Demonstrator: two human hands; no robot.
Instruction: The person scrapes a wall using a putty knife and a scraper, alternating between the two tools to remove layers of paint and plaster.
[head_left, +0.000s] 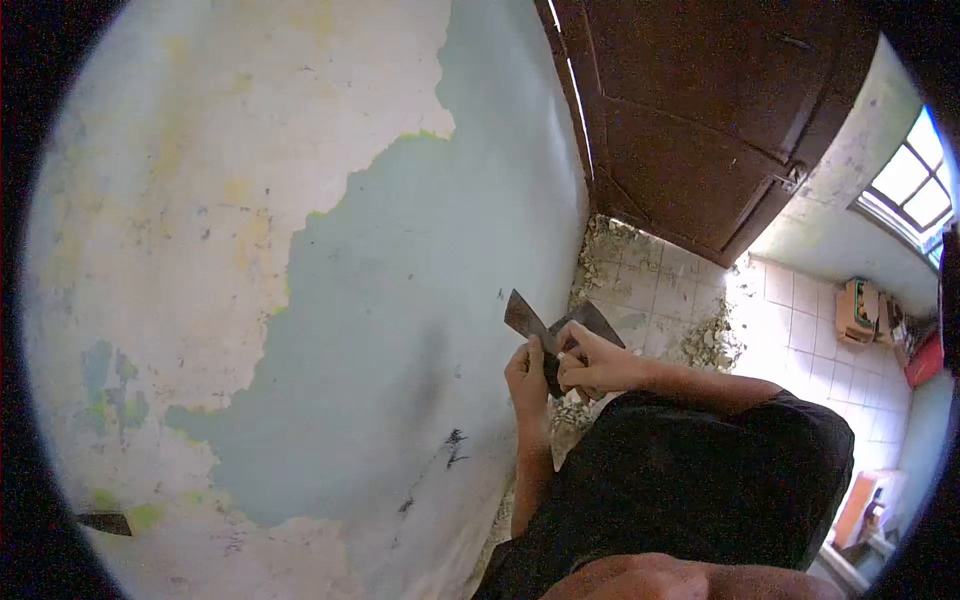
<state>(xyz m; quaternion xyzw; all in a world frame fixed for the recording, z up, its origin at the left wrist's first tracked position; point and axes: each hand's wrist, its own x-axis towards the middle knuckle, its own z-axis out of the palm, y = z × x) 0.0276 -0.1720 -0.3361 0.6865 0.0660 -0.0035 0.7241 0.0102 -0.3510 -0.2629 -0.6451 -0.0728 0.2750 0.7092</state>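
My left hand and my right hand are close together in front of my body, beside the wall. Both are closed round flat metal scrapers that cross each other. One scraper blade points up and left, its lower end running toward my right fingers. The other, darker scraper spreads out behind my right hand, and its narrow part comes down near my left fingers. The handles are mostly hidden. The wall has a smooth pale blue-green layer, with a ragged edge against a whitish, stained area.
A brown door stands at the top right. Flaked debris lies on the tiled floor. Farther right are a cardboard box, a red object and a window. A dark flat piece shows at lower left.
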